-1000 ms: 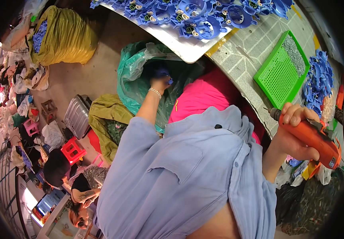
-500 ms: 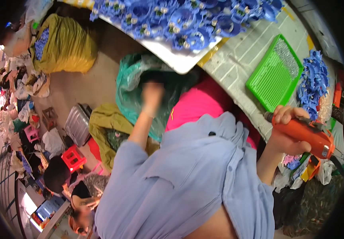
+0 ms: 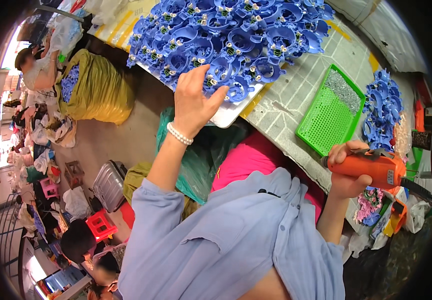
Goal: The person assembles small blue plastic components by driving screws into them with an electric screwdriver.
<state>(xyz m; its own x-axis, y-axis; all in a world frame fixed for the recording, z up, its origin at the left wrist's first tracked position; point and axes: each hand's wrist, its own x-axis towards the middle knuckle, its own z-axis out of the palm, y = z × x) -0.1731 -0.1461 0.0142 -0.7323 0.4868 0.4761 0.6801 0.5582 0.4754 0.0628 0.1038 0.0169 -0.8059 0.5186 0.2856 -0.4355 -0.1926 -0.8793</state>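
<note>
Head view: left hand (image 3: 193, 102), fingers and thumb spread, at near edge of blue plastic parts (image 3: 178, 62) massed on white board (image 3: 226, 118); contact unclear. Right hand (image 3: 342, 185) wraps orange power tool (image 3: 371, 169) near green tray (image 3: 326, 117) on tabletop (image 3: 276, 122).

Right hand (image 3: 345, 184): my grip, round the orange plastic power tool (image 3: 368, 167). Ahead of it: green rectangular perforated plastic tray (image 3: 324, 121), silver metallic pieces (image 3: 342, 91) in its far end. Farther left: white flat board (image 3: 226, 116), blue ring-shaped plastic parts (image 3: 219, 70) on it, my left hand (image 3: 192, 97) at its near edge.
</note>
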